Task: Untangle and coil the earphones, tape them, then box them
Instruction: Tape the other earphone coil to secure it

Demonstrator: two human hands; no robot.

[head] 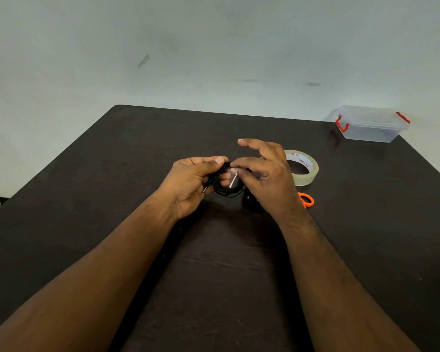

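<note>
The earphones (pixel 226 185) are a thin black cable wound into a compact, roughly round coil, held above the desk (pixel 112 174) at the centre of the frame. A short strip of clear tape (pixel 232 177) crosses the coil; its long axis runs from upper right to lower left, and its surface shows a glossy highlight. The metal plug (pixel 204 190) projects from the coil's lower left side, pointing down and to the left.

The left hand (pixel 188 184) cups the coil from the left, thumb pressed on its upper edge, fingers curled beneath. The right hand (pixel 267 174) meets the coil from the right: thumb and one finger pinch at the tape, remaining fingers spread and raised.

The desk surface is dark, matt and faintly grained. A roll of clear tape (pixel 304 167), ring-shaped with red lettering on its core, lies flat just right of the right hand. An orange scissor handle (pixel 306 199) shows below the roll. A translucent rectangular plastic box (pixel 371 124) with red clips stands at the upper right, on the desk's far corner.
</note>
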